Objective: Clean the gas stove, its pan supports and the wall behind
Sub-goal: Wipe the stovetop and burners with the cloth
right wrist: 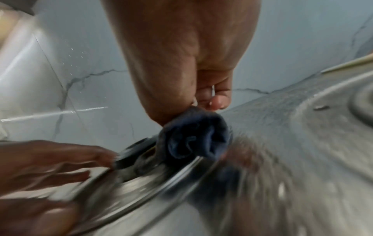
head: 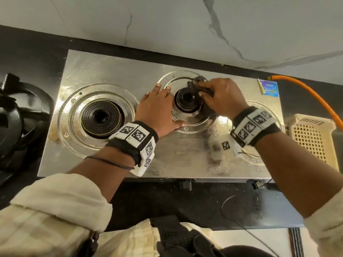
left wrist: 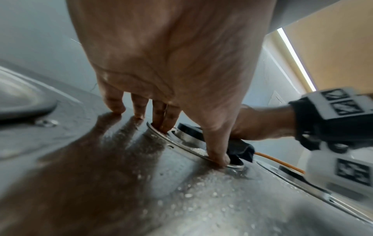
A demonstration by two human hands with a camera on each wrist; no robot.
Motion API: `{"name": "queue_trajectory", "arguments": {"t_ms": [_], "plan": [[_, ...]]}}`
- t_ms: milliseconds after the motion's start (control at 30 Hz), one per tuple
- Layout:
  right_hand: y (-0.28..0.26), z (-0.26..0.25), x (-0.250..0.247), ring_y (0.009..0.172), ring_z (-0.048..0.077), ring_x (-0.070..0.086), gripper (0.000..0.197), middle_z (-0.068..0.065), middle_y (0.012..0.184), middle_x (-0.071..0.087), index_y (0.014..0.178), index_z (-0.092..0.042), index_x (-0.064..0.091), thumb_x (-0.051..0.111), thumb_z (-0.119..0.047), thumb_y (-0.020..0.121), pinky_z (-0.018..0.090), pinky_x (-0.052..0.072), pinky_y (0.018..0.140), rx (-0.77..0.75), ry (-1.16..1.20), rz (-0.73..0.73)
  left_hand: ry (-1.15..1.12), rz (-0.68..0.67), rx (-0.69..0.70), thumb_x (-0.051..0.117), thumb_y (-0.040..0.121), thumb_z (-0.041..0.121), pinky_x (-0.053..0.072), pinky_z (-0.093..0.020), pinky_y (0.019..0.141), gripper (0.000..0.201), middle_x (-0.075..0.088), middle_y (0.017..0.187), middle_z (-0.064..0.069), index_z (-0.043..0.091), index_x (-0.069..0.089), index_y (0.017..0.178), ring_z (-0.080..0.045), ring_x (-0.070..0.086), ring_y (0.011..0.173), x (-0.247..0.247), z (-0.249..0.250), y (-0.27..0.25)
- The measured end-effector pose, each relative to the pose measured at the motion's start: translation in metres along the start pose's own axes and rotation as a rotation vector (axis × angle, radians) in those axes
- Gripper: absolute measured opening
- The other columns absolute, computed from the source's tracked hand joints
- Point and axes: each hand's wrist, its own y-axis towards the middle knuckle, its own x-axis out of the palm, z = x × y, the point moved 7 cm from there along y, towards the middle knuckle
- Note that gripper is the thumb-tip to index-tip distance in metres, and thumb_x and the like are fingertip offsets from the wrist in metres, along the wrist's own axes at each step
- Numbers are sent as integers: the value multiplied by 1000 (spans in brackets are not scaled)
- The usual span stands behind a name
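A steel gas stove [head: 118, 71] lies on a black counter, its pan supports off. My left hand [head: 157, 106] presses flat with straight fingers on the stove top [left wrist: 201, 191] at the left rim of the middle burner [head: 187, 99]. My right hand [head: 220, 95] grips a bunched dark blue cloth [right wrist: 193, 137] against the far right side of that burner. The cloth [head: 196, 82] also shows past the knuckles in the head view. The left burner [head: 101, 115] is bare. A marbled white wall [head: 167, 21] rises behind the stove.
Black pan supports [head: 13, 112] are stacked on the counter left of the stove. An orange gas hose [head: 306, 89] runs off to the right, above a cream perforated basket [head: 313, 138]. Black knobs [head: 185, 185] line the stove's front edge. The right burner is hidden by my right wrist.
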Motion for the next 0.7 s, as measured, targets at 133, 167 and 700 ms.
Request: {"name": "queue_trajectory", "arguments": {"t_ms": [133, 167, 700], "plan": [[-39, -11, 5, 82, 17, 63, 28, 5, 101, 76, 123, -18, 74, 67, -30, 99, 33, 58, 80, 137, 30, 75, -15, -8, -4, 70, 76, 78, 27, -53, 125, 97, 37, 163, -5, 16, 48, 148, -28, 21, 157, 0, 0, 1], [-45, -17, 5, 81, 17, 62, 26, 4, 99, 76, 120, -18, 75, 68, -31, 99, 32, 57, 77, 153, 34, 93, -21, -8, -6, 70, 75, 79, 27, -53, 125, 98, 38, 163, -5, 16, 48, 147, -28, 22, 156, 0, -1, 1], [-68, -91, 19, 77, 21, 58, 19, 1, 86, 60, 104, -15, 71, 57, -28, 104, 32, 47, 68, 108, -142, -123, -58, 5, 46, 80, 80, 58, 29, -48, 124, 85, 41, 161, -3, 18, 48, 147, -26, 24, 156, 0, -9, 0]]}}
